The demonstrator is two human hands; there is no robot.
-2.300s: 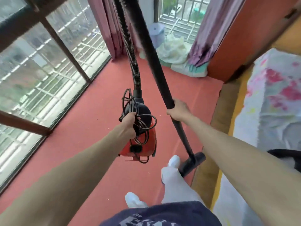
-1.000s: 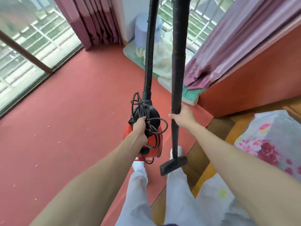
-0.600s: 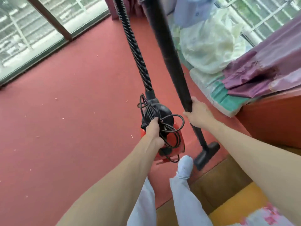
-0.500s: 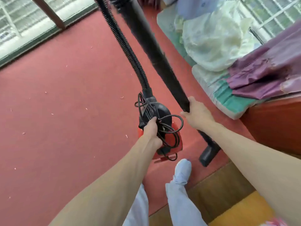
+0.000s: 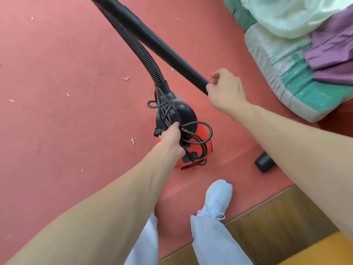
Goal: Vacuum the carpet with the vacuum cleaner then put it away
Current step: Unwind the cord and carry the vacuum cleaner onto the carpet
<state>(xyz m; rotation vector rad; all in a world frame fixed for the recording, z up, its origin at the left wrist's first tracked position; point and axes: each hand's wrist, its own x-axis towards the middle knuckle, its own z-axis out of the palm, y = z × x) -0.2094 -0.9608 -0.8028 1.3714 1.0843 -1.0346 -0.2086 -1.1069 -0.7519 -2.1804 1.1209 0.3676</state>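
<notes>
The small red-and-black canister vacuum cleaner [image 5: 183,131] was seen at the centre of the frame, carried by the left hand [image 5: 171,137]; the fingers were curled round its top handle together with the bundled black power cord [image 5: 193,142]; whether the canister touched the red carpet [image 5: 66,131] could not be told. The long black rigid wand [image 5: 152,43] was gripped by the right hand [image 5: 225,90], fingers wrapped close about it, right of centre; its long axis ran from the upper left of the frame down toward the lower right, where the black floor nozzle [image 5: 264,163] showed beneath the right forearm, just above or on the carpet. The black ribbed hose [image 5: 141,54] curved from the upper left down into the canister's front. Pale scraps [image 5: 126,78] were noted scattered on the carpet in the left half; vacuuming was judged not yet begun. Folded green, white and purple bedding [image 5: 298,60] lay at the upper right; a wooden floor strip [image 5: 277,226] at the lower right. The canister lay directly below the left hand, so setting it down and freeing the cord was judged that hand's business.
</notes>
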